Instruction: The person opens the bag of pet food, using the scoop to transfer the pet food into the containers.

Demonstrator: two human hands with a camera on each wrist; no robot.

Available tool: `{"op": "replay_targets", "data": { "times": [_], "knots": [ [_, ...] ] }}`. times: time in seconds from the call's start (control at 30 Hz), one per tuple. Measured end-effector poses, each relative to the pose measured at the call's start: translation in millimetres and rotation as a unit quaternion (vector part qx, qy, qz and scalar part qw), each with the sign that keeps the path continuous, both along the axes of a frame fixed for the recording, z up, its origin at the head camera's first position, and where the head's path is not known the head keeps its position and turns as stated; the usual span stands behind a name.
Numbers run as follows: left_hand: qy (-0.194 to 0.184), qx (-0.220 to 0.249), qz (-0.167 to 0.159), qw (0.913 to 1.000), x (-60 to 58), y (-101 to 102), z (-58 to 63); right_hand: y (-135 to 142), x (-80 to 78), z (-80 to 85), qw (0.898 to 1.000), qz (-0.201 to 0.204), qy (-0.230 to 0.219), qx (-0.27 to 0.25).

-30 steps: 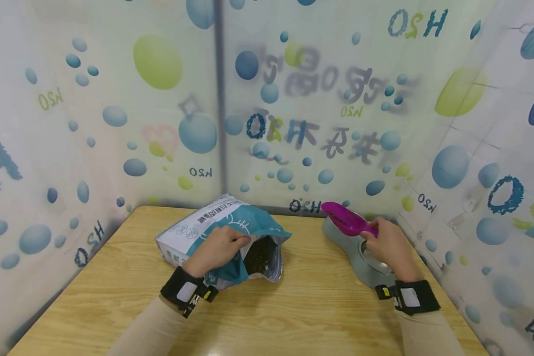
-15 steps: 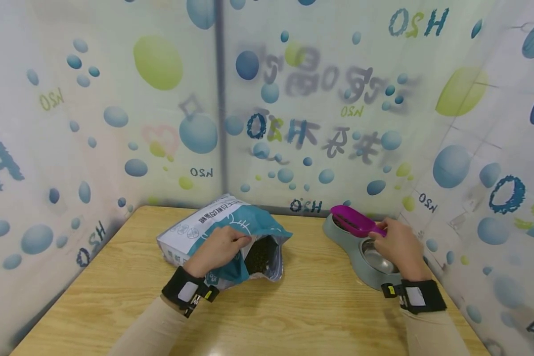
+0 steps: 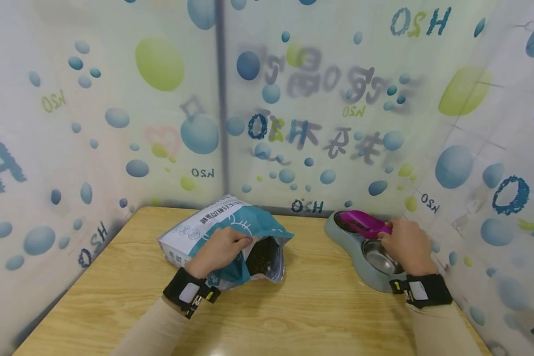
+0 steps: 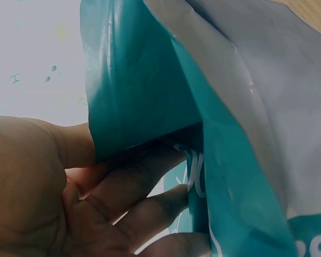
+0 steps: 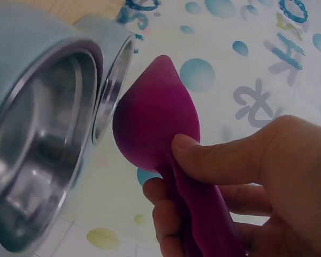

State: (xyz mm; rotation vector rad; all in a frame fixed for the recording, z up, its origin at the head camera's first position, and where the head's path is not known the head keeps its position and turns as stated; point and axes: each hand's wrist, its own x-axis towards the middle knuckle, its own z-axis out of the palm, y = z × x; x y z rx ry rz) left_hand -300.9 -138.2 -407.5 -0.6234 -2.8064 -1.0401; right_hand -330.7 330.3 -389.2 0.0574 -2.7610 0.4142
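Wall sheet point(image 3: 267, 106): bears "H2O" point(image 3: 414, 23) in reverse, repeated in blue with a green 2; smaller in all green or all dark.
Sheet edges: show a lone blue "H" point(image 3: 2, 167) at left and a blue "O" point(image 3: 497, 198) at right.
Grey writing point(image 3: 339, 142): runs in two rows on the wall sheet, in Chinese characters, reversed and partly blurred; not safely read.
Bag point(image 3: 258, 217), white panel point(image 3: 191, 220): carries dark Chinese characters, too small to read, with three round signs point(image 3: 185, 231) beneath.
Bag in left wrist view: shows white letters point(image 4: 318, 246), cut off, illegible as a word.
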Motion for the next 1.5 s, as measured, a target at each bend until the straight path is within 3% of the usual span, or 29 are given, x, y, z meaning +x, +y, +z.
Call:
{"op": "replay_targets", "data": {
  "times": [0.27, 0.5, 0.67, 0.97, 1.5],
  "knots": [
    [-0.002, -0.005, -0.003, 1.0, -1.2, -0.2, -2.4, 3.6, -7.8, 16.4, 0.999, -0.008, 0.014, 0.04],
    [0.0, -0.006, -0.004, 1.0, -0.6, 0.1, -2.8, -2.2, -20.5, 31.3, 0.995, 0.012, 0.009, 0.096],
    [0.0, -0.005, -0.007, 1.0, -0.7, -0.5, -2.2, -10.2, -30.8, 39.6, 0.99, 0.024, 0.036, 0.137],
    [-0.004, -0.007, -0.009, 0.9999, -1.1, 0.3, -1.1, -20.9, -38.5, 37.7, 0.981, 0.021, 0.098, 0.167],
    [-0.003, -0.009, -0.01, 0.9999, -3.0, -1.2, -2.6, -27.2, -32.3, 33.1, 0.968, 0.014, 0.165, 0.187]
  ]
}}
